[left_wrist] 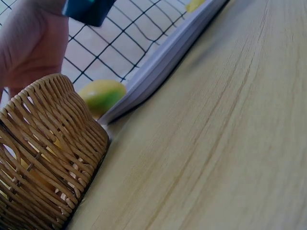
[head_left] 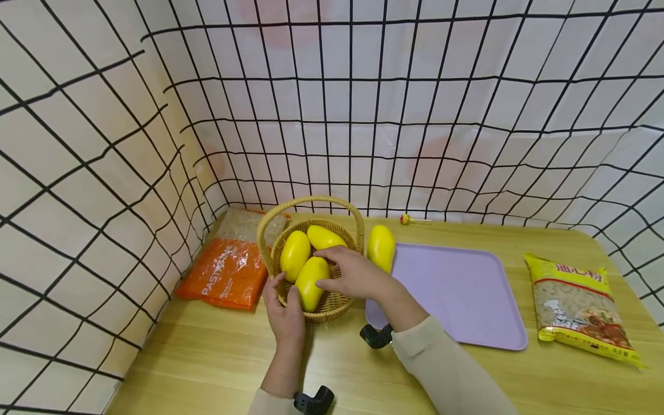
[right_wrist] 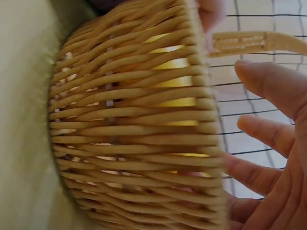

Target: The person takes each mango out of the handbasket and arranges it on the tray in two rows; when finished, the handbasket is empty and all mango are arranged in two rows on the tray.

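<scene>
A round wicker basket (head_left: 332, 314) with a tall arched handle holds three yellow mangoes: a front one (head_left: 311, 288), a left one (head_left: 294, 253) and a back one (head_left: 327, 236). My left hand (head_left: 285, 320) grips the basket's near-left rim, thumb on the inner side. Over the basket's right side reaches my right hand (head_left: 363, 274), its thumb at the front mango's edge. Its fingers look spread in the right wrist view, beside the woven wall (right_wrist: 134, 129). Another mango (head_left: 381, 246) lies outside, right of the basket.
A lilac tray (head_left: 456, 294) lies right of the basket, an orange pasta bag (head_left: 228, 276) left of it. Farther right is a yellow macaroni bag (head_left: 581, 311). A lollipop (head_left: 406, 219) lies at the back, by the black grid (head_left: 353, 121) along the wall.
</scene>
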Available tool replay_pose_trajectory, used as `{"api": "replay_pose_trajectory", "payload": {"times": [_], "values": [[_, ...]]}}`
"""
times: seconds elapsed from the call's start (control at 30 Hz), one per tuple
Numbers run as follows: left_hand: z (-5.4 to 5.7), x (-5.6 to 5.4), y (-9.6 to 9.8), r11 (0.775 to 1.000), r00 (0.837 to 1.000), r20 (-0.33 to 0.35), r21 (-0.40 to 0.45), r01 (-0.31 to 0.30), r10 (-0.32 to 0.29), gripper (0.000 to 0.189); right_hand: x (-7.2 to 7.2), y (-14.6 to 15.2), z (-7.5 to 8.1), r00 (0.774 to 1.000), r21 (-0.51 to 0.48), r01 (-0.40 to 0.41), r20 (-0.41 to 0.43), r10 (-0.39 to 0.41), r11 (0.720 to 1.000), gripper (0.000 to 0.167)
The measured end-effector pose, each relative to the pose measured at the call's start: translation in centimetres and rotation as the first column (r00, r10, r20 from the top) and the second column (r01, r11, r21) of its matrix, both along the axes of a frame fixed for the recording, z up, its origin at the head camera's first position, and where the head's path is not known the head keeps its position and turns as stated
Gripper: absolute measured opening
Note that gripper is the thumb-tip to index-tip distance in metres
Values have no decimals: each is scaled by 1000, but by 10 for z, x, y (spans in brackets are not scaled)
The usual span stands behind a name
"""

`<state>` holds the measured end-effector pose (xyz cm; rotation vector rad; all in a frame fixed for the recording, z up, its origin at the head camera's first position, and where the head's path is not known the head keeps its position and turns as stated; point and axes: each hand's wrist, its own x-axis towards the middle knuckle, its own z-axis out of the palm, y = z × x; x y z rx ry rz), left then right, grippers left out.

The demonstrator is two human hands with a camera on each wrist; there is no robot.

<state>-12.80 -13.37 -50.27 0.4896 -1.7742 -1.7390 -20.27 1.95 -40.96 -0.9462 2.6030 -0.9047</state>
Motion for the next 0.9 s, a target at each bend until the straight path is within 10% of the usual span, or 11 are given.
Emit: {"api": "replay_pose_trajectory", "payload": {"times": [0.9], "values": [[1, -1, 0, 1000, 1000, -14, -17, -8, 7, 31, -9, -32, -22, 998, 50, 45, 44, -47, 998, 65]]}}
